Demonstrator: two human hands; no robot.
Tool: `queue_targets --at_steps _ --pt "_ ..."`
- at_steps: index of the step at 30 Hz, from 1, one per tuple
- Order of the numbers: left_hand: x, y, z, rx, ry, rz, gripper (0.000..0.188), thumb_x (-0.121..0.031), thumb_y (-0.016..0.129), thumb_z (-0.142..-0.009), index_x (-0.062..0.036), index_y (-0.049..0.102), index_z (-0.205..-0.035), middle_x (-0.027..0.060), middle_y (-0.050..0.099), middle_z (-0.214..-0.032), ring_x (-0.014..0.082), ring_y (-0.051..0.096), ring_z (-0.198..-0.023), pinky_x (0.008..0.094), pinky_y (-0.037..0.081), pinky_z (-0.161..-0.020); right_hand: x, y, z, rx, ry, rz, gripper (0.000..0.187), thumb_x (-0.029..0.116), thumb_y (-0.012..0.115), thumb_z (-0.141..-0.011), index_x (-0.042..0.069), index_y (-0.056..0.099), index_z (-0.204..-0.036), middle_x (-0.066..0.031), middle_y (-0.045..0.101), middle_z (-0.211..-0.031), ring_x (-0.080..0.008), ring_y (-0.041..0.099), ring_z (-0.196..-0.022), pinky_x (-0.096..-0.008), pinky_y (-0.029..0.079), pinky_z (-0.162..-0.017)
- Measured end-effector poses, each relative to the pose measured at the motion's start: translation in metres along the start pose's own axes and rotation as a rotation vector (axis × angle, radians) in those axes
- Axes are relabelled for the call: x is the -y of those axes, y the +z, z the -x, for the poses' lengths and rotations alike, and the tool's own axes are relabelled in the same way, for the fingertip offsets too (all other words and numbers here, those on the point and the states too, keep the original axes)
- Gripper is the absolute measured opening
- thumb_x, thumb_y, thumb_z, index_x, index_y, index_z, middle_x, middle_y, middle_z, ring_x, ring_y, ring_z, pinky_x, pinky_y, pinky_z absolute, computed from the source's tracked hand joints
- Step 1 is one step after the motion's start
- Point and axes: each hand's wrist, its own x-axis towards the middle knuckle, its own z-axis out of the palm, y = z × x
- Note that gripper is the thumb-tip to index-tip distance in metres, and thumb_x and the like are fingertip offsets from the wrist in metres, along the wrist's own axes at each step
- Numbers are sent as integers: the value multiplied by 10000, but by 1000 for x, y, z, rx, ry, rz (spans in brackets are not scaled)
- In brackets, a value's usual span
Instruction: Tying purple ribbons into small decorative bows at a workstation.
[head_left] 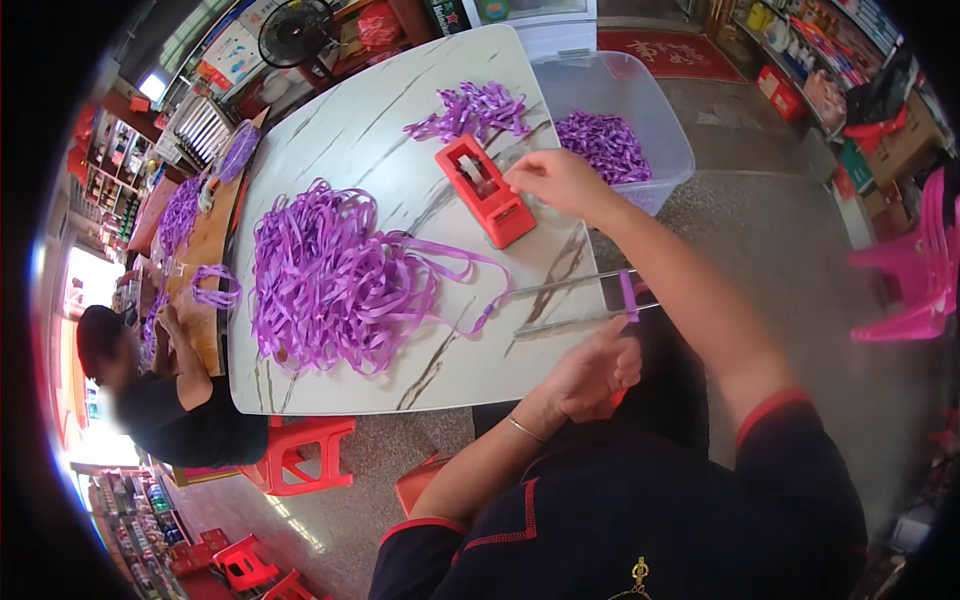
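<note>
Marble-patterned table [400,130] fills the middle of the view, pale with dark veins. On it lies a big loose heap [335,275] of purple ribbon, and a smaller pile [470,110] sits near the far edge. Beyond the table's right corner stands a clear bin [655,110] with more purple ribbon inside. A second person in dark clothes sits at the left beside a wooden bench strewn with ribbon, apart from this work.

Near the right edge of the table stands a red tape dispenser [485,190]. The right hand [555,180] rests at its far end, fingers curled and pinched at the dispenser's top, seemingly on clear tape, though the tape itself is too faint to make out. A metal frame [580,300] of two thin bars runs off the table's near edge. The left hand [595,375] is closed just below its outer end, fingers pinching a short purple strip [628,295] that stands up across the bars. One long strand trails from the heap toward the bars.

By the look of it, the step in hand is drawing off a bit of tape while the measured ribbon is held on the frame. The next move likely calls for a clean tear, then bringing the tape across to the strip without letting the left pinch slip.
</note>
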Motion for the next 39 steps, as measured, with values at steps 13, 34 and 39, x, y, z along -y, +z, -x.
queue_targets --at_steps 13,34,39 --pt "2 -5 1 -2 32 11 249 -73 454 -845 -169 396 -1067 4 405 -699 121 401 -658 255 370 -651 25 15 -18 122 327 -459 188 164 716 -745 -13 665 -781 -84 658 -769 -131 609 -711 -244 436 -626" --pt "2 -1 2 -61 36 -21 339 -38 435 -819 -148 356 -1130 0 400 -702 117 401 -651 250 365 -646 10 23 41 -125 19 479 167 238 690 -708 78 673 -755 -98 651 -704 -230 631 -644 -320 472 -588" --pt "-1 0 -1 -26 31 -35 312 -47 439 -818 -146 371 -1105 -9 397 -698 112 400 -650 244 364 -644 -14 -11 46 -2 25 516 156 216 662 -742 60 658 -752 -75 651 -691 -187 624 -626 -305 461 -578"
